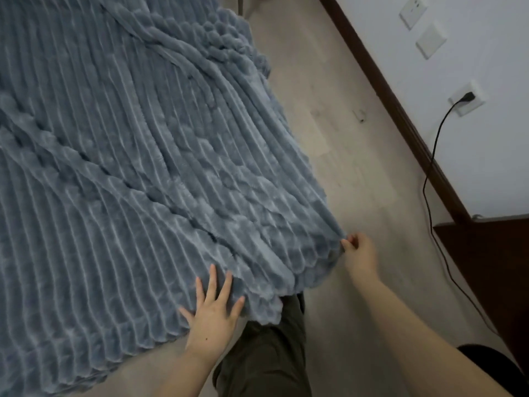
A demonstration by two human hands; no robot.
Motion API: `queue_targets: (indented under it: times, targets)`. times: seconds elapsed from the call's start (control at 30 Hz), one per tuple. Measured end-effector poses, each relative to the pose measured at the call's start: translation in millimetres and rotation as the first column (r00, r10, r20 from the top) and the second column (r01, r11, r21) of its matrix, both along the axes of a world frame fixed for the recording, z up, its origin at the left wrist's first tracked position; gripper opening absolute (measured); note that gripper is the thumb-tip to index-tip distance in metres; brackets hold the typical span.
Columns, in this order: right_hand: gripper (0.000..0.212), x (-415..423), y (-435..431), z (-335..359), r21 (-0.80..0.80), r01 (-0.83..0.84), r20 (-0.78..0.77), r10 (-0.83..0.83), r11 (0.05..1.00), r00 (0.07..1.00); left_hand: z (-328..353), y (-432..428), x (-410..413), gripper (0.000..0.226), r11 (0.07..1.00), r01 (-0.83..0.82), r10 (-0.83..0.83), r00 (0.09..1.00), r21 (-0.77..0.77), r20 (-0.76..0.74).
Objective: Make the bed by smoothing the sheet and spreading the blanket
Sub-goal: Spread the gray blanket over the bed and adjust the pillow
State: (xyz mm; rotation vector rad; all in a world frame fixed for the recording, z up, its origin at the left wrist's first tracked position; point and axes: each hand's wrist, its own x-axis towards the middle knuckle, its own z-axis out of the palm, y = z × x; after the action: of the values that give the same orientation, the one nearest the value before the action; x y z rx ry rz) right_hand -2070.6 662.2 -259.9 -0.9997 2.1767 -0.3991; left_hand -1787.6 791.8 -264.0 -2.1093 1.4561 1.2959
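Note:
A blue-grey ribbed fleece blanket (128, 156) covers the bed across the left and middle of the view, with a few long diagonal creases. My left hand (213, 313) lies flat on the blanket near its front edge, fingers spread and straight. My right hand (359, 255) pinches the blanket's right corner, where the cloth is drawn out over the floor. The sheet and mattress are hidden under the blanket.
Pale wood floor (337, 144) runs along the bed's right side. A dark skirting board (380, 81) lines the white wall, which carries sockets and a plugged-in black cable (429, 179). Dark wooden furniture (492, 262) stands at the right. My trouser leg (269, 353) is below the blanket edge.

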Motion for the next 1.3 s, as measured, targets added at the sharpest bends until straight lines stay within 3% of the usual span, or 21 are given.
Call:
queue_targets:
  times: [0.07, 0.13, 0.3, 0.5, 0.6, 0.77, 0.83, 0.93, 1.03, 1.13, 1.2, 1.3]
  targets:
    - [0.029, -18.1, -5.5, -1.9, -0.048, 0.112, -0.073, -0.116, 0.992, 0.991, -6.1, -12.2, -14.0, 0.065, 0.995, -0.071, 0.070, 0.997, 0.073, 0.018]
    - [0.028, -33.4, -14.4, -7.4, 0.018, 0.126, -0.107, -0.124, 0.992, 0.987, -10.5, -20.1, -24.2, 0.064, 0.985, -0.094, 0.088, 0.995, 0.146, 0.042]
    - [0.017, -36.0, -60.0, -16.4, 0.283, -0.099, -0.041, 0.116, 0.954, 0.992, -13.3, -30.1, -32.2, 0.062, 0.961, -0.150, 0.125, 0.985, 0.234, 0.119]
    - [0.028, 32.0, -132.2, -6.2, 0.248, -0.350, 0.379, 0.243, 0.903, 0.893, -8.9, -47.5, -63.8, 0.075, 0.929, -0.260, 0.227, 0.962, 0.263, 0.150]
    - [0.026, 53.3, -147.3, -9.8, 0.287, -0.507, 0.282, 0.434, 0.813, 0.856, -5.1, -58.2, -79.2, 0.076, 0.877, -0.404, 0.386, 0.915, 0.258, 0.121]
    - [0.038, 41.9, -161.6, 2.5, 0.237, -0.510, 0.231, 0.462, 0.827, 0.856, 10.5, -60.8, -89.0, 0.089, 0.746, -0.664, 0.665, 0.747, 0.060, 0.005]
    - [0.034, 24.7, -175.0, 8.9, 0.163, -0.514, 0.130, 0.498, 0.842, 0.857, 12.8, -59.1, -96.1, 0.093, 0.653, -0.757, 0.757, 0.653, 0.013, -0.040]
    - [0.030, -2.8, -201.8, 6.9, 0.120, -0.457, 0.051, 0.454, 0.881, 0.889, 10.1, -63.4, -107.8, 0.090, 0.629, -0.771, 0.766, 0.636, 0.098, 0.090]
    - [0.034, -10.4, -222.1, -6.9, 0.232, -0.632, 0.063, 0.637, 0.740, 0.768, 8.5, -77.8, -120.8, 0.087, 0.642, -0.746, 0.715, 0.666, 0.179, 0.213]
    - [0.030, 1.6, -248.9, -21.5, 0.421, -0.773, 0.157, 0.801, 0.475, 0.578, 8.3, -98.3, -145.3, 0.083, 0.638, -0.740, 0.695, 0.672, 0.212, 0.253]
    - [0.021, 10.6, -269.0, -26.2, 0.521, -0.790, 0.260, 0.822, 0.322, 0.507, 8.8, -118.4, -172.3, 0.080, 0.675, -0.705, 0.670, 0.709, 0.215, 0.221]
    - [0.017, 25.9, -301.0, -17.2, 0.421, -0.841, 0.406, 0.759, 0.339, 0.510, 7.4, -160.5, -208.9, 0.090, 0.646, -0.721, 0.704, 0.690, 0.252, 0.169]
